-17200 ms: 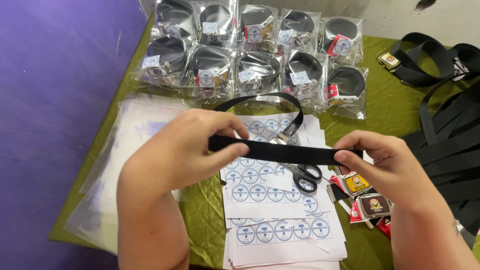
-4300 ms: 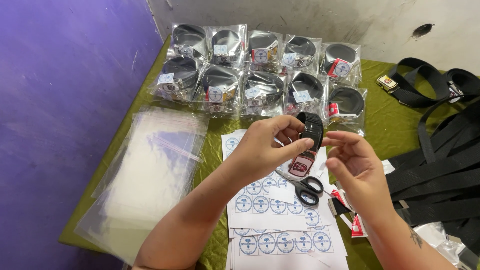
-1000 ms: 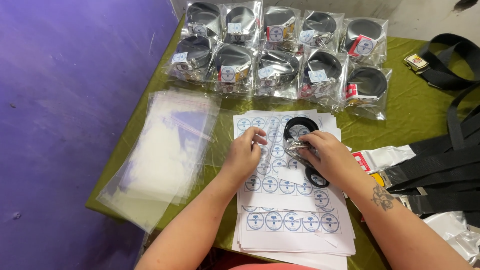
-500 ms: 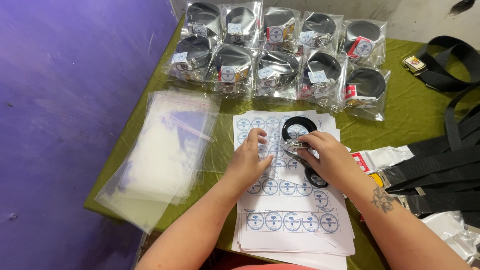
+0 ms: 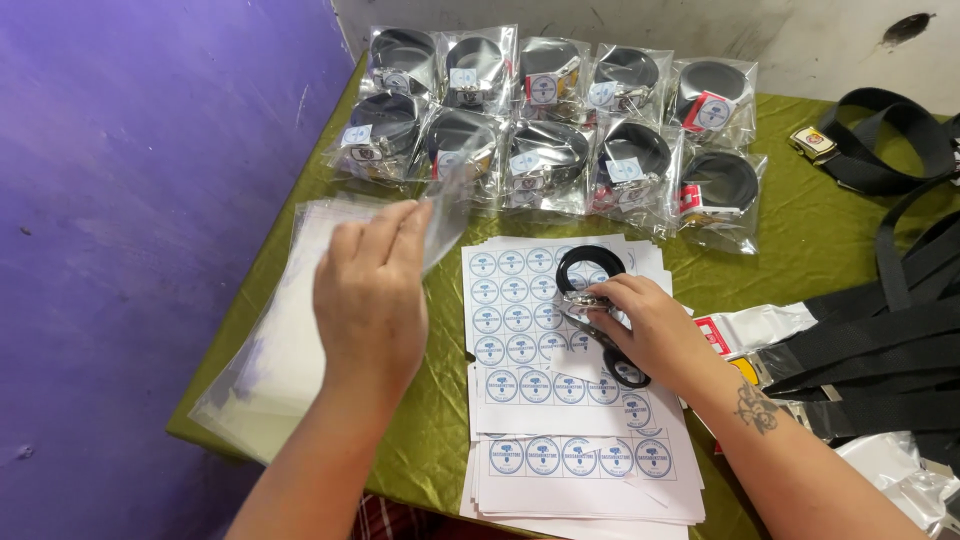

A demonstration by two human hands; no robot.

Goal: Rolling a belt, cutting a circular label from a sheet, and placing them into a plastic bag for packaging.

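A: How do the arms sit?

B: Both forearms come in from the bottom edge. The left hand (image 5: 372,295) is raised over the table's left part, back of the hand toward the camera, fingers together and nearly straight. The right hand (image 5: 640,325) lies low on the sticker sheets (image 5: 560,400), palm down, wrist bent leftward.

A: What do they have hold of?

B: The left pinches a clear bag (image 5: 445,205) at its fingertips, lifted off the bag stack (image 5: 275,350) beneath it. The hand is closed only at the tips. The right curls its fingers over the metal buckle of a coiled black belt (image 5: 590,268), which rests on the upper sheet. I cannot tell how tightly it grips. Scissors (image 5: 615,360) lie partly under that hand.

A: And the packages?

B: Ten bagged belts (image 5: 555,125) stand in two rows at the table's far edge, each a dark coil in a clear bag with a small tag, mostly white, a few red. The sheets are white with rows of round blue-and-white stickers, stacked in the middle of the green cloth (image 5: 810,240). Loose black straps (image 5: 880,340) pile up on the right, with a red-and-white pack (image 5: 745,330) just beside the right wrist.
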